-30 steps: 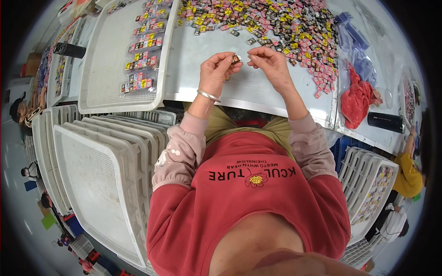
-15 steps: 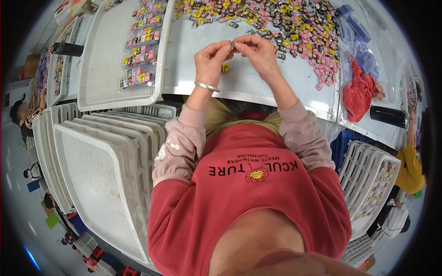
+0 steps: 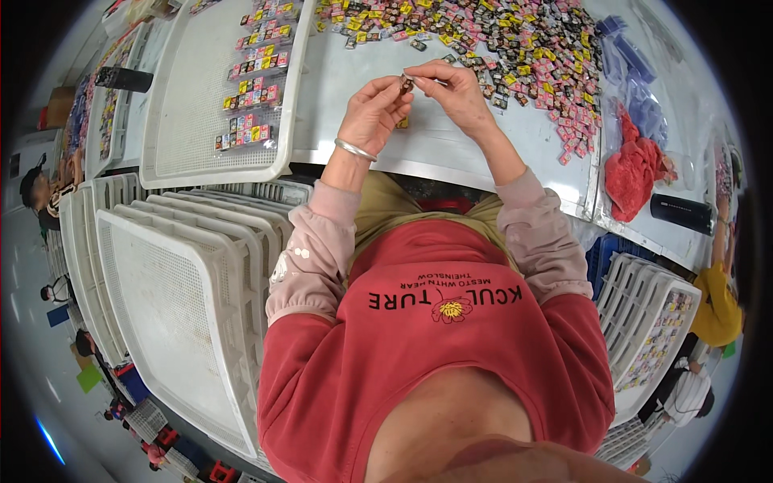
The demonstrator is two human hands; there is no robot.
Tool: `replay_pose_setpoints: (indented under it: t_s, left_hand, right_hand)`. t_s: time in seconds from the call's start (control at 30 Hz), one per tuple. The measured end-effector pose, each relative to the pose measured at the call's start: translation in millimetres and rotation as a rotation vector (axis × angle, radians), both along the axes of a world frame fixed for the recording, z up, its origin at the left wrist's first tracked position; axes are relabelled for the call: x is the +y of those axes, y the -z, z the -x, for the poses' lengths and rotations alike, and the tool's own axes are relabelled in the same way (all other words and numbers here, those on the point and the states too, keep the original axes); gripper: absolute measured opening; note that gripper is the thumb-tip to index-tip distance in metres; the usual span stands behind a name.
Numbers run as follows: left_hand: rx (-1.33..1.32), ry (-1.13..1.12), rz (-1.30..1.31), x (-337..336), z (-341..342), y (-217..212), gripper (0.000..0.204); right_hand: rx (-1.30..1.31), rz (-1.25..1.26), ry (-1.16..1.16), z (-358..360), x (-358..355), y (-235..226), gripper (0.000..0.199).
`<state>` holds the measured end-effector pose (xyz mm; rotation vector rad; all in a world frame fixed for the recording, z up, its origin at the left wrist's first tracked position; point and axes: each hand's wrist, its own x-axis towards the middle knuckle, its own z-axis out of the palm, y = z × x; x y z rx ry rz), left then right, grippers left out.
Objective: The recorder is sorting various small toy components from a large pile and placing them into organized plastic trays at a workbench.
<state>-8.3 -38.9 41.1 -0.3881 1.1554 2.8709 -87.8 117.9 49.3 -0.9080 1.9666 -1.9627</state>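
Over the table's near part, my left hand [image 3: 372,114] pinches a small dark brown piece [image 3: 406,83] between thumb and fingertips. My right hand [image 3: 460,98] meets it from the other side, its thumb and forefinger closed at the piece's edge; whether they grip the piece itself or a thin pale bit on it is too small to tell. A small yellow block [image 3: 403,123] lies on the table just below the fingers. Beyond my hands spreads a heap of small pink, yellow and black blocks [image 3: 515,48].
To the left, a white mesh tray [image 3: 189,121] holds clear strips of blocks [image 3: 256,92]. Stacked white trays [image 3: 161,282] stand below it. On the right lie a red cloth [image 3: 632,177], clear plastic bags [image 3: 640,88] and a black cylinder [image 3: 680,212]. Other people work at both sides.
My fingertips have shifted slightly, and more of the small dark piece shows between them. The right forefinger is straighter. The whole view has moved a little.
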Motion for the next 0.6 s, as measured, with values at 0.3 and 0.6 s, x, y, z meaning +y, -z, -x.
replay_pose_setpoints:
  t_s: [0.3, 0.6]
  left_hand:
    - [0.074, -0.191, 0.469, 22.2, -3.7, -20.6, 0.016]
    - [0.167, -0.302, 0.904, 3.5, -10.5, 4.6, 0.015]
  right_hand:
    - [-0.211, 0.053, 0.038, -6.3, 3.8, -0.3, 0.022]
    - [-0.374, -0.012, 0.012, 3.5, 8.7, 8.4, 0.018]
